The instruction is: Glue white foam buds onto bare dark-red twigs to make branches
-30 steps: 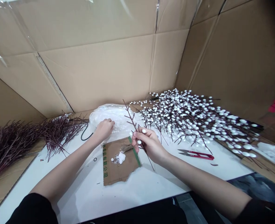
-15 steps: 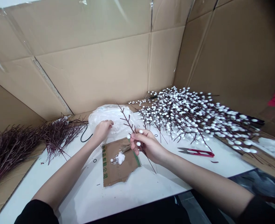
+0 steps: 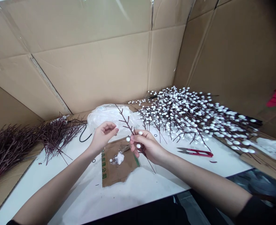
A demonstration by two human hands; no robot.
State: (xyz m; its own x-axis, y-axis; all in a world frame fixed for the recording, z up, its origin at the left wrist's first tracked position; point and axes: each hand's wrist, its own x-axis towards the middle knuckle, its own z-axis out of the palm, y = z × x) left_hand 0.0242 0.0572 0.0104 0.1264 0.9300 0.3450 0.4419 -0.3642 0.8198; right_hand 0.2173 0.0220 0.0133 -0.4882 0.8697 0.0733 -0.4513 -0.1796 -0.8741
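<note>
My right hand (image 3: 149, 147) is closed around a brown artificial twig (image 3: 126, 122), which slants from upper left to lower right. A few white berries (image 3: 138, 146) sit on the twig near my fingers, while its upper side shoots are bare. To the left, my left hand (image 3: 104, 136) hovers in front of a clear plastic bag (image 3: 100, 114), thumb and fingertips drawn together. Whatever it pinches is too small to make out. Below both hands lies a piece of cardboard (image 3: 112, 178) with a blob of white paste (image 3: 120, 158) on it.
A heap of white-berried twigs (image 3: 184, 109) fills the back right. Red-handled thread snips (image 3: 196, 152) lie in front of it. Bundles of bare twigs (image 3: 9, 150) lie at the left. Cardboard walls (image 3: 100, 68) enclose the white table (image 3: 81, 200).
My left hand has drawn back from the plastic bag, slightly down and toward the twig. The right hand keeps its hold on the twig almost unmoved.
</note>
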